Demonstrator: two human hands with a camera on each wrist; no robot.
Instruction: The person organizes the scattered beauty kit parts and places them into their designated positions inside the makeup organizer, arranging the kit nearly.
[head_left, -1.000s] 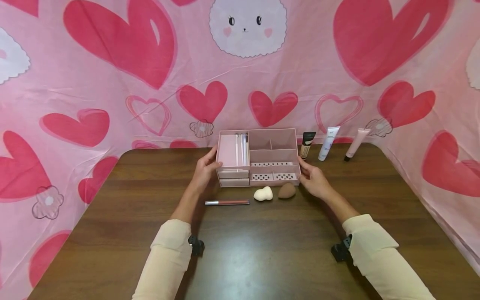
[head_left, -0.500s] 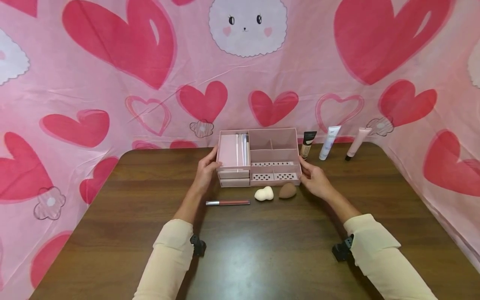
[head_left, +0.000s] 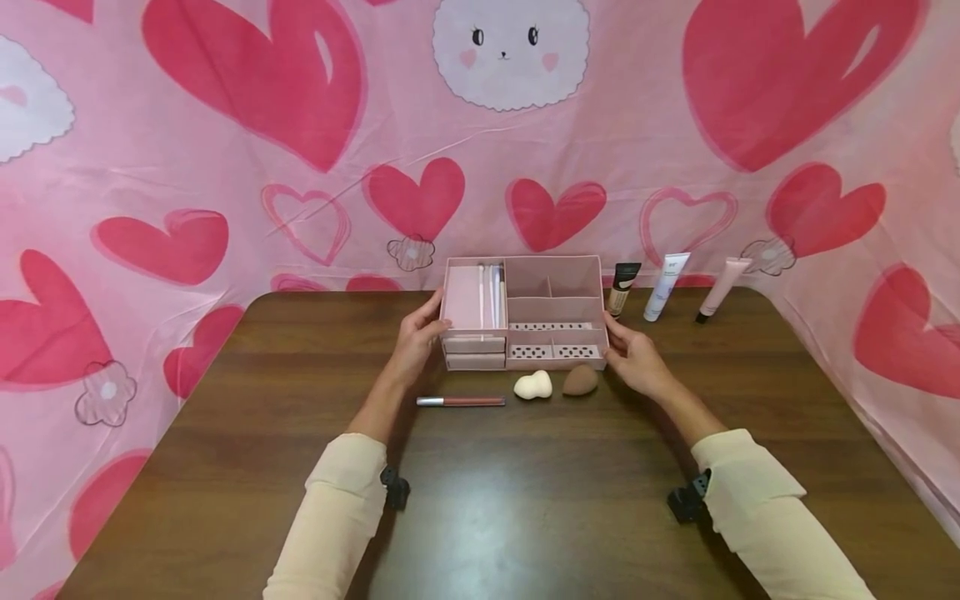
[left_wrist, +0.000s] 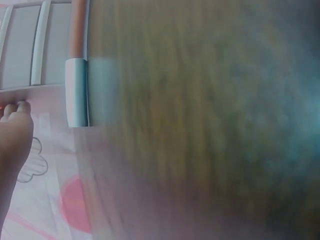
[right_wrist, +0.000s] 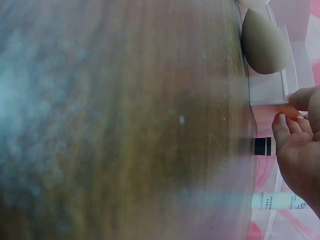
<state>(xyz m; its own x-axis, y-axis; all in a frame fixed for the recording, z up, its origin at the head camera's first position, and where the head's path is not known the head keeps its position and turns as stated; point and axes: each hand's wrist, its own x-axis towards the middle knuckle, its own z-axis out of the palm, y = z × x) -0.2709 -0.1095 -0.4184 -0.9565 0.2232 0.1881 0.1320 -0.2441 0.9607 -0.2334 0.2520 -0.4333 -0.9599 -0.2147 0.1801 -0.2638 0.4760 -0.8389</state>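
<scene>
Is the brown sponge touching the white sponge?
Apart. The head view shows the brown sponge and the white sponge side by side in front of the pink organizer, with a strip of bare table between them.

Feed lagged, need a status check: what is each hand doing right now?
Left hand: grips the left side of the pink organizer.
Right hand: grips the organizer's right side.

Both wrist views smear the counter into a soft brown blur. In the left wrist view the left hand is cut off by the picture's edge, only some fingers showing. In the right wrist view the edge crops the right hand, and the white tube's lettering is too small to read.
</scene>
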